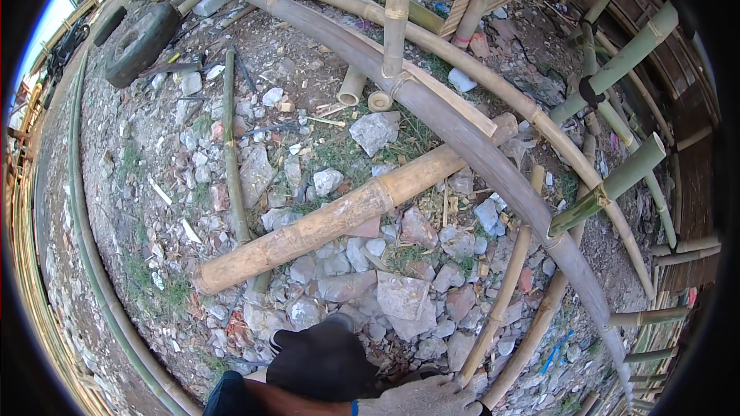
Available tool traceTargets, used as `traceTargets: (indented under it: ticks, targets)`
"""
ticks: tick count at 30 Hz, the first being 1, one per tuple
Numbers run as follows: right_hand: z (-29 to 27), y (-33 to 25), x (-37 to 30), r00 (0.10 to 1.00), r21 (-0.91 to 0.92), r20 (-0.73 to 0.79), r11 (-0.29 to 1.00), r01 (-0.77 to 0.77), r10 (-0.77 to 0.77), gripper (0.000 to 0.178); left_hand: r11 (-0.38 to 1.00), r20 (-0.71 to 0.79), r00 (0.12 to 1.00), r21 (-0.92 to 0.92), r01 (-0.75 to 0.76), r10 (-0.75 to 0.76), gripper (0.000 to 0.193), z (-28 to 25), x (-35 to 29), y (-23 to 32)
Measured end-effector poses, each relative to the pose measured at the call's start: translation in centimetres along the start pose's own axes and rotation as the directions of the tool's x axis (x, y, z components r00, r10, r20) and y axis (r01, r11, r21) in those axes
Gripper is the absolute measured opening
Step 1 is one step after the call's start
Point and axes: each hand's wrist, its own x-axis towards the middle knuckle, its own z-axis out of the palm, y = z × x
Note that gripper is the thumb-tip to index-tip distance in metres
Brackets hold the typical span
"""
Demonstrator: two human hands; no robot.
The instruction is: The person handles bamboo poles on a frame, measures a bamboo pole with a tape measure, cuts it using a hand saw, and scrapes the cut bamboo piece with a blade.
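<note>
At six o'clock, the gloved left hand [420,400] sits just beside the lower end of a thin bamboo pole [502,285] slanting from three to five o'clock; the lower edge cuts the hand off, so I cannot tell its grip. A thick bamboo length [308,235] crosses the rubble [405,300] from eight to two o'clock.

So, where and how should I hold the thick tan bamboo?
Grip the thick tan bamboo near its lower-left end, probably from the left: this end juts past a thin green pole, while the other passes under the grey bamboo.
</note>
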Motion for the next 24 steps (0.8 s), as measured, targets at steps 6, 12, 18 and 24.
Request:
traceTargets:
  ticks: [6,12,18,24]
  targets:
    - [-2.6,7.0,-2.3,0.992,-0.032,0.095,0.996,-0.084,0.087,0.037,0.999,0.089,0.996,0.034,-0.015,0.012,0.035,0.2,0.6,0.6]
    - [-5.9,10.2,-5.9,0.961,-0.110,0.176,0.975,-0.194,0.212,0.036,0.989,0.135,0.987,-0.112,0.100,-0.084,0.033,-1.4,1.1,1.6]
    - [-11.0,3.8,-14.5,0.891,-0.215,0.249,0.919,-0.330,0.379,0.035,0.935,0.215,0.926,-0.102,0.339,-0.312,0.043,-0.1,2.8,2.9]
    - [-18.4,-6.4,-23.0,0.818,-0.306,0.316,0.868,-0.392,0.481,0.034,0.703,-0.050,0.733,-0.334,0.628,-0.678,0.044,-2.8,3.3,1.7]
